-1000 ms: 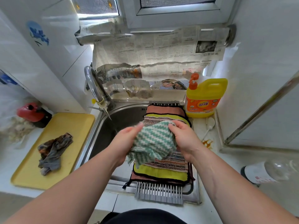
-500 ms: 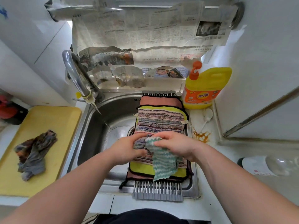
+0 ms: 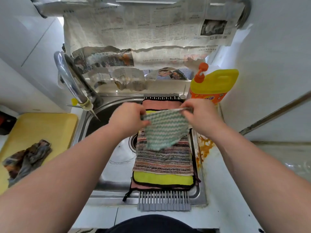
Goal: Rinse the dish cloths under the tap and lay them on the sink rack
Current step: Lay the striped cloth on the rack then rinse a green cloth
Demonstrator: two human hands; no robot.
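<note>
Left hand [image 3: 127, 118] and right hand [image 3: 200, 115] each pinch a top corner of the green zigzag cloth [image 3: 164, 130]. It hangs spread, evidently for flat laying on the striped cloth [image 3: 164, 158] (sink rack [image 3: 164, 200] beneath).

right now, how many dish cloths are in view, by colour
green-and-white zigzag cloth: 1
multicolour striped cloth: 1
yellow cloth: 1
pink cloth: 1
dark crumpled cloth: 1
total: 5

Both hands, left hand [image 3: 127, 119] and right hand [image 3: 200, 116], pinch a green-and-white cloth [image 3: 165, 129] stretched above cloths stacked on the sink rack [image 3: 164, 201].
</note>
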